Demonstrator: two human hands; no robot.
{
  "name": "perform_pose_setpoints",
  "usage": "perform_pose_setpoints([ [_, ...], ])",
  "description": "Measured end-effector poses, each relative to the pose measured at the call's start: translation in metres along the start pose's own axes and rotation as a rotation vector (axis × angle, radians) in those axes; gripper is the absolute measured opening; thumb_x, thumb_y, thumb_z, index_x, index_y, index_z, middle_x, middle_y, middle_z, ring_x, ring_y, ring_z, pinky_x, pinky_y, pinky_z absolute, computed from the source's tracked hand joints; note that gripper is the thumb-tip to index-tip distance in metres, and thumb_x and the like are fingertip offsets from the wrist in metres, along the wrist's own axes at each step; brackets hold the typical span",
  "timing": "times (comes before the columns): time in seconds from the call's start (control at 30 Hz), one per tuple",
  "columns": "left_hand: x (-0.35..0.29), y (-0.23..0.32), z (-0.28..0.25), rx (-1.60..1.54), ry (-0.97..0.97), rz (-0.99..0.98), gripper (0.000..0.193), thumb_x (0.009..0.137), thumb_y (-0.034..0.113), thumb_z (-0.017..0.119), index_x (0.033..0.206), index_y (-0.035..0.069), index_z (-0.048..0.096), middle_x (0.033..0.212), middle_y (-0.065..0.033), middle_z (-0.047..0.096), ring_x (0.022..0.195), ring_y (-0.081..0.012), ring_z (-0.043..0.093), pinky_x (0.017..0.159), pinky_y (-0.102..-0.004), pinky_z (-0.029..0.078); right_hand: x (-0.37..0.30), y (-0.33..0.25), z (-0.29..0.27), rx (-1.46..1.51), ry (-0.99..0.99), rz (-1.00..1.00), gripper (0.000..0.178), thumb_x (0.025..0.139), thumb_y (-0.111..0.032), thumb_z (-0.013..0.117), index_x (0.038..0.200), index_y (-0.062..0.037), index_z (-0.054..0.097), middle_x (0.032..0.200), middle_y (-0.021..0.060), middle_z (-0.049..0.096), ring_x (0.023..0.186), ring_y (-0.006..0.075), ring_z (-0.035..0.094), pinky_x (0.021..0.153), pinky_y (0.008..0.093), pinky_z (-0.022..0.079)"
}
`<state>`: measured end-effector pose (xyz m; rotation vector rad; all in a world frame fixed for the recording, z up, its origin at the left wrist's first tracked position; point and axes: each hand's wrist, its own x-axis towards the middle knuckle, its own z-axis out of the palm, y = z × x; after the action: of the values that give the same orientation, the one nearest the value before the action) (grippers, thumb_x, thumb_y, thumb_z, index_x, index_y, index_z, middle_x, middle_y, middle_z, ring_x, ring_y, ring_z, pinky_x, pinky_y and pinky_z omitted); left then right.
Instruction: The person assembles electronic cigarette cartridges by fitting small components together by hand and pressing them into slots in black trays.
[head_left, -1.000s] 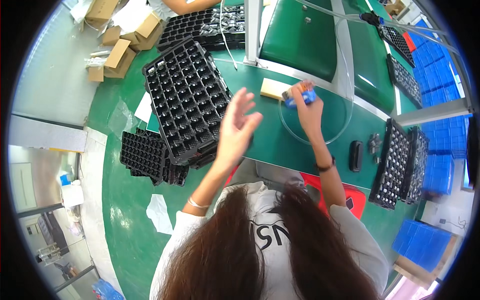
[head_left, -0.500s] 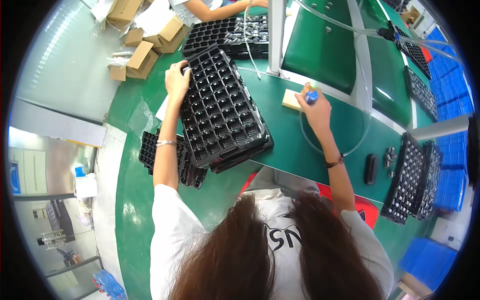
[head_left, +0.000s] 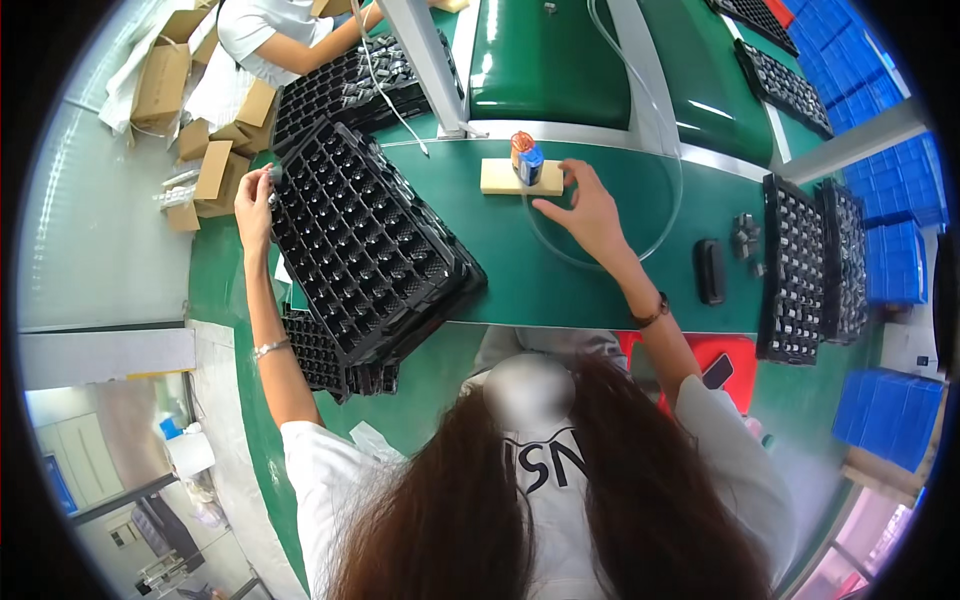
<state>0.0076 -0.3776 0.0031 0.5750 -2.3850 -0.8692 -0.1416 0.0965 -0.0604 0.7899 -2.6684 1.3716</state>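
Observation:
My left hand [head_left: 255, 205] is at the left edge of a black plastic tray [head_left: 375, 255] with rows of square pockets. Its thumb and fingers pinch together on something small and greyish that I cannot make out. The tray lies slanted on top of other black trays. On the green table, my right hand [head_left: 592, 215] is open, thumb and fingers apart, holding nothing. Just left of its fingertips, a small blue bottle-like thing with an orange top [head_left: 529, 165] stands on a pale yellow sponge block [head_left: 497, 178].
A clear tube [head_left: 640, 250] loops over the table. Right of it lie a black case [head_left: 709, 270], small metal parts [head_left: 745, 235] and filled trays [head_left: 794, 270]. A metal post [head_left: 425, 65] rises at the back. A co-worker's arm [head_left: 300, 52] reaches over trays behind.
My right hand has let go of the blue bottle-like thing, which now stands on the sponge. The whole view has shifted. My left hand stays by the tray's left edge.

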Motion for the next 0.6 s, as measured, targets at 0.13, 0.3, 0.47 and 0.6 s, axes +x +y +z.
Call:
perform_pose_setpoints([
  [0.13,-0.039,0.094,0.031,-0.962,-0.106,-0.291,0.017,0.094,0.017,0.047,0.104,0.004,0.047,0.114,-0.0177,0.056,0.101,-0.0226,0.057,0.091,-0.0323,0.047,0.018,-0.001,0.011,-0.038,0.104,-0.025,0.061,0.068,-0.035,0.075,0.116,-0.0073,0.048,0.096,0.0050,0.053,0.071,0.0194,0.055,0.063,0.0308,0.046],
  [0.3,-0.117,0.160,0.054,-1.273,-0.185,-0.510,0.018,0.095,0.022,0.047,0.101,0.005,0.049,0.095,-0.0122,0.059,0.082,-0.0148,0.059,0.078,-0.0236,0.053,0.032,-0.011,0.024,0.002,0.023,-0.073,0.042,0.076,-0.031,0.069,0.107,-0.0064,0.056,0.083,0.0129,0.062,0.072,0.0306,0.061,0.063,0.0370,0.048],
  [0.47,-0.174,0.199,0.090,-1.381,-0.298,-0.713,0.028,0.096,0.028,0.042,0.109,0.004,0.050,0.098,-0.0124,0.060,0.082,-0.0133,0.059,0.076,-0.0228,0.052,0.025,-0.003,0.035,-0.023,0.135,-0.114,0.032,0.078,-0.026,0.067,0.102,-0.0061,0.059,0.073,0.0143,0.061,0.067,0.0322,0.060,0.060,0.0372,0.048],
  [0.6,-0.196,0.216,0.113,-1.418,-0.387,-0.755,0.029,0.096,0.027,0.044,0.113,0.004,0.050,0.104,-0.0132,0.060,0.086,-0.0132,0.059,0.078,-0.0231,0.050,0.026,-0.010,0.038,0.024,0.163,-0.111,0.030,0.078,-0.024,0.067,0.100,-0.0062,0.059,0.074,0.0141,0.061,0.067,0.0310,0.060,0.059,0.0369,0.048],
])
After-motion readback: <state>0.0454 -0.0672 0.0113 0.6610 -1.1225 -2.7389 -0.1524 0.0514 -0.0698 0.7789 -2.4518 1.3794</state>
